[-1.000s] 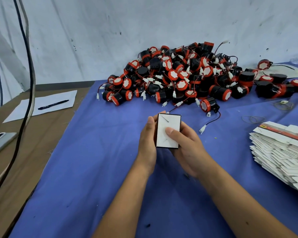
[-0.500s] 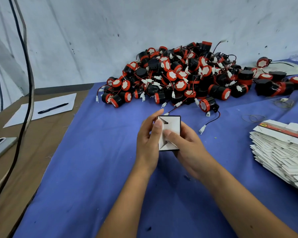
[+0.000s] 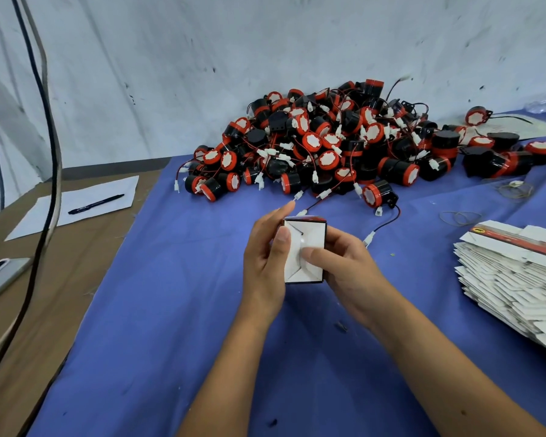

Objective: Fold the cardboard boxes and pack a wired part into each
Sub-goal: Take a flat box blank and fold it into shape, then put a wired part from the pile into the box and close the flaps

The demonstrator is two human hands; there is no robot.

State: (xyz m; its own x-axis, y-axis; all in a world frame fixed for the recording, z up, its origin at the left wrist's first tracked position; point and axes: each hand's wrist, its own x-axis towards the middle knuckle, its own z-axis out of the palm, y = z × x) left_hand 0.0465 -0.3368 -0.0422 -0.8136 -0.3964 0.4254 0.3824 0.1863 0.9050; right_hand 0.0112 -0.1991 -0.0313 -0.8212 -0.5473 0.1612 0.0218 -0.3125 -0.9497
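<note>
both hands (image 3: 265, 257) grip box (image 3: 309, 244), contents hidden

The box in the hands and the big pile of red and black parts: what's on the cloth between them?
In the head view, white plugs on red and black wires lie there, on bare blue cloth between box and pile.

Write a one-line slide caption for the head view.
Both hands, left hand and right hand, grip a small cardboard box over blue cloth, before a pile of wired parts.
</note>
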